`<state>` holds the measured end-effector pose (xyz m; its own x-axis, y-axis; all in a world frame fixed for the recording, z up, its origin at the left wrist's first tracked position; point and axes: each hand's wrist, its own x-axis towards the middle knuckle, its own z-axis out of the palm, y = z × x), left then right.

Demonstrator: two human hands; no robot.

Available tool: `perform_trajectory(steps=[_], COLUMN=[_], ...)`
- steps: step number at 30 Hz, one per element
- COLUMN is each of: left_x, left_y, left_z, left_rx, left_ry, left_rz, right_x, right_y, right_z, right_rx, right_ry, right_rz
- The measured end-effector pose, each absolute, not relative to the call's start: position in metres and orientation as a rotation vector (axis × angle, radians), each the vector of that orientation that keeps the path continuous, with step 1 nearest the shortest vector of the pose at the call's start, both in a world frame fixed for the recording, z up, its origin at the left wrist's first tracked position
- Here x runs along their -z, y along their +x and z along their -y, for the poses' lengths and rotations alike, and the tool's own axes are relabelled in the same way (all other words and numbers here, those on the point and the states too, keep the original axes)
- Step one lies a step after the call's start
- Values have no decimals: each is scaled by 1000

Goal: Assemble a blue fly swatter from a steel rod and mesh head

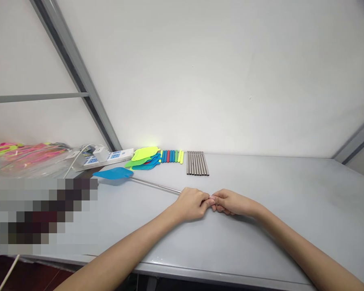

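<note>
A fly swatter with a blue head [113, 173] and a thin metal rod [156, 185] slants over the table, its head to the left. My left hand [194, 203] is closed around the rod near its right end. Fingertips pinched, my right hand [230, 202] grips the rod's end, right against the left fingers; that end is mostly hidden by both hands. Behind them lie several metal tubes [197, 163] side by side. To their left is a row of coloured grips [171, 156] in blue, red, green and yellow, beside stacked yellow, green and blue swatter heads [145, 153].
A white power strip [121, 155] with plugs sits at the back left. Plastic bags with pink and yellow items [33, 155] lie at the far left. The grey table [276, 226] meets a white wall behind. A blurred-out patch covers the left side.
</note>
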<state>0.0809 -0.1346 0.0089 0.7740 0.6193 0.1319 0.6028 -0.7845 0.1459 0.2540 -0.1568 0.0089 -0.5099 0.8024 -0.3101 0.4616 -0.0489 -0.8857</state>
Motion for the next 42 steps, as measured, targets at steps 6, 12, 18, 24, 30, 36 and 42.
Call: perform_trajectory(steps=[6,12,18,24,30,36,42], left_x=[-9,-8,-9,-13,-14,-17,-16], left_y=[79,79,78,79,78,76,75], left_z=[130,128,123,119,124,129,126], left_rx=[-286,-295,-295,-256,-252,-217,-231], left_ry=[2886,2876,2911,2950,2958,2946,3018], left_rz=[-946,-913,-872,-816,-829,-888,-870], right_x=[-6,-6,-7,-10,-9,-10,-9], right_y=[253,252,250,250,251,250,250], right_z=[156,156,156,158,158,159,158], right_rx=[-1540,-1539,-1564,-1611,-1623,-1678,-1696], right_ry=[-1331,-1331,-1340,-1352,-1338,-1285,-1265], right_rz=[1912,1898,1854,1778,1817,1814,1781])
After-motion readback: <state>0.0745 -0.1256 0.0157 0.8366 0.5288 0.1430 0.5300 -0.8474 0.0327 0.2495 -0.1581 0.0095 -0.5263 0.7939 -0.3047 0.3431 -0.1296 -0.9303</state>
